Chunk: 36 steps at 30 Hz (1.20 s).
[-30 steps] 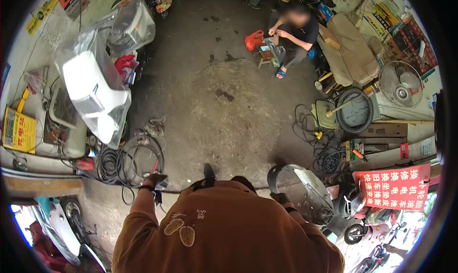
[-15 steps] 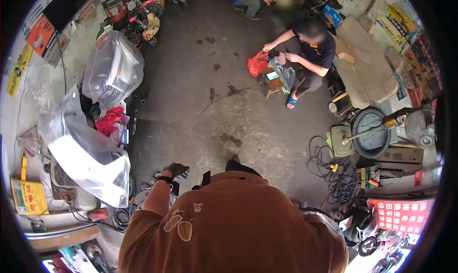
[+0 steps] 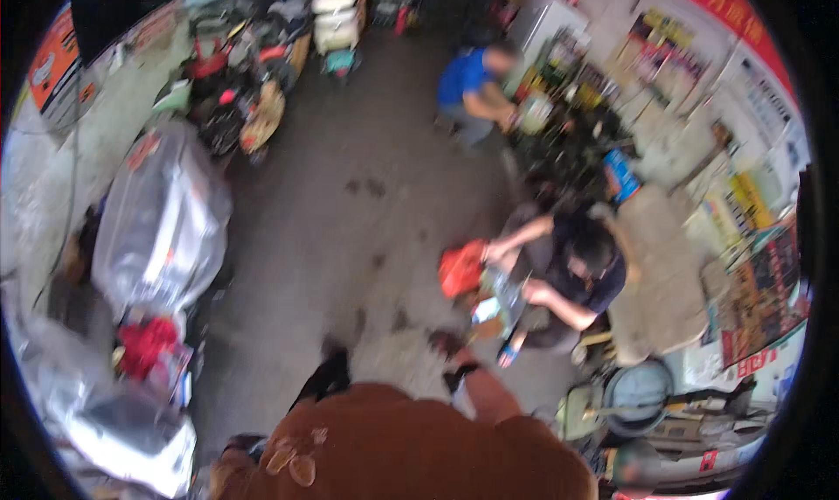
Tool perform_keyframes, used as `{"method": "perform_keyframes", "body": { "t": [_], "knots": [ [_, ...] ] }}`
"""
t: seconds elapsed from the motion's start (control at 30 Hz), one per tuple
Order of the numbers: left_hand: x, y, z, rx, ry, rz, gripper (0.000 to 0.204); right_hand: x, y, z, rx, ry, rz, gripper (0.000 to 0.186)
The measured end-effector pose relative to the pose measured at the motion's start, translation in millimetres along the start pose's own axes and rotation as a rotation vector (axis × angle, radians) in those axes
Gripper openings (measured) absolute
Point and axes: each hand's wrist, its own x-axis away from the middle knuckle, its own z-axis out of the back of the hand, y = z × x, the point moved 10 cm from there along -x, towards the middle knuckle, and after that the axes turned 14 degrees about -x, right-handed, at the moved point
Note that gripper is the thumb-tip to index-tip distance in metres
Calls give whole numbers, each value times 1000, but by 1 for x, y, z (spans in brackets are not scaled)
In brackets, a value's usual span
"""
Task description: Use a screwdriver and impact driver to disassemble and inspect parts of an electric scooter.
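Note:
My right hand (image 3: 447, 345) reaches forward from the brown sleeve, looking dark and smeared by motion. It is nearest to the red plastic bag (image 3: 461, 269) and small wooden stool (image 3: 486, 328) in front of the seated person (image 3: 587, 268). I can make out nothing in it. Low at my left side, my left hand (image 3: 248, 446) is dark and partly cut off by my body; its fingers do not show clearly. The seated person has one hand at the red bag and the other by a grey plastic bag (image 3: 505, 295).
Plastic-covered vehicles (image 3: 162, 216) line the left side, with a red cloth bundle (image 3: 145, 347) between them. A person in blue (image 3: 472, 89) crouches by a cluttered pile (image 3: 568, 142) at the back. A beige sofa (image 3: 669, 281) and a round black tub (image 3: 641, 395) stand right.
The view has shifted forward, bringing the seated person and the back of the room nearer. My right arm has come into view; my left hand has dropped lower and back.

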Motion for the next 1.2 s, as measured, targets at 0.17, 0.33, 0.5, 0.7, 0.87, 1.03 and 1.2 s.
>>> {"method": "perform_keyframes", "body": {
  "t": [0.17,0.33,0.5,0.7,0.87,1.03,1.2],
  "knots": [
    [-110,80,247,-256,-15,-83,72,4,62,12,173,147,99,40],
    [-72,282,500,-407,3,-365,64,37,181,65,213,234,85,38],
    [-83,379,651,-109,-4,-346,48,-85,166,49,220,271,65,37],
    [-273,309,756,296,58,-428,41,-328,5,64,249,184,41,37],
    [-304,234,876,906,258,-474,34,-596,-143,64,104,-90,85,37],
    [-302,168,914,1101,393,-323,33,-790,-318,122,261,-82,-25,38],
    [-336,215,1056,824,360,-306,34,-811,-268,112,211,-259,-358,45]
  ]
}}
